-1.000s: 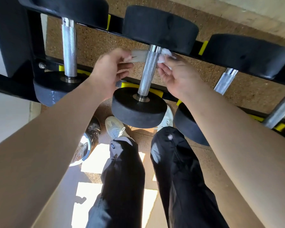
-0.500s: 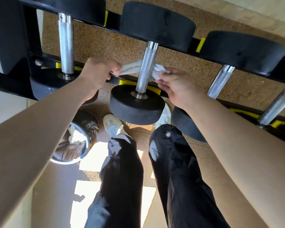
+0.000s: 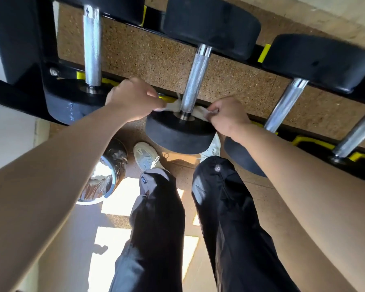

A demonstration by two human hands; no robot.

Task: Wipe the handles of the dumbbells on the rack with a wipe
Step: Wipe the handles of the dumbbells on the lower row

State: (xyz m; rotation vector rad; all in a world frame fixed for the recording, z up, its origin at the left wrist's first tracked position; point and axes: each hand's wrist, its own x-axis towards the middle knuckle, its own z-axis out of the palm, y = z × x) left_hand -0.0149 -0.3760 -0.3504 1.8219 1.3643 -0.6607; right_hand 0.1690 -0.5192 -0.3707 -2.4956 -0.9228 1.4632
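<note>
Crumpled white wipe (image 3: 200, 112), looped behind the middle black dumbbell's (image 3: 211, 24) knurled steel handle (image 3: 195, 79), has slid from far end down to the near head (image 3: 179, 137), left grip (image 3: 133, 100) and right grip (image 3: 228, 114) each pinching one end; handle probably done.

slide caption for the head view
Left hand and right hand grip a wipe looped round the middle dumbbell handle

Beneath you, speckled brown floor (image 3: 152, 60) carries bright sun patches (image 3: 110, 260); a black-lined bin (image 3: 99, 184) stands left.
</note>
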